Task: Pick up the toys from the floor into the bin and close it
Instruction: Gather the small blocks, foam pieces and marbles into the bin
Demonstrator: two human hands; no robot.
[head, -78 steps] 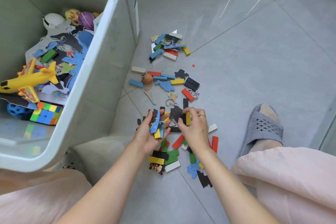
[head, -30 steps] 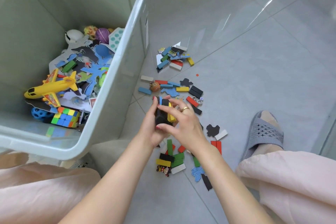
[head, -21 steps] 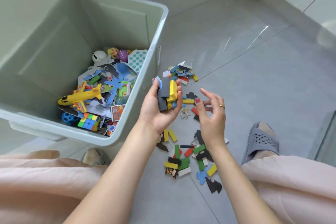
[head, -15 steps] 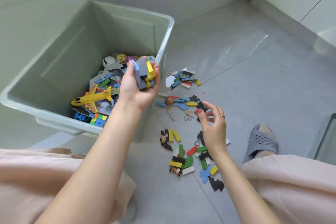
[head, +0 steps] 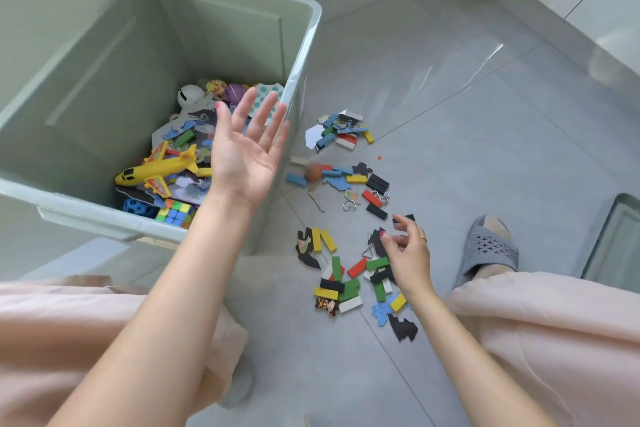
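A pale green bin [head: 304,55] stands open on the floor at the left, holding a yellow toy plane [head: 156,170], a colour cube [head: 175,215], balls and foam shapes. My left hand [head: 246,152] hovers palm up over the bin's right side, fingers spread and empty. Coloured blocks and flat foam pieces lie scattered on the grey tiles: a near pile [head: 349,281], a middle group [head: 346,180] and a far heap [head: 341,132]. My right hand [head: 407,250] hangs just above the near pile, fingers loosely curled, holding nothing I can see.
A foot in a grey slipper [head: 488,250] rests right of the near pile. Pink clothing over my knees fills the lower left and right. A metal ring [head: 349,204] lies among the middle blocks. A glassy panel edge [head: 616,246] is at the far right.
My left hand carried a handful of blocks from the floor over the bin and let them go; it is now empty. My right hand stayed low over the near pile.
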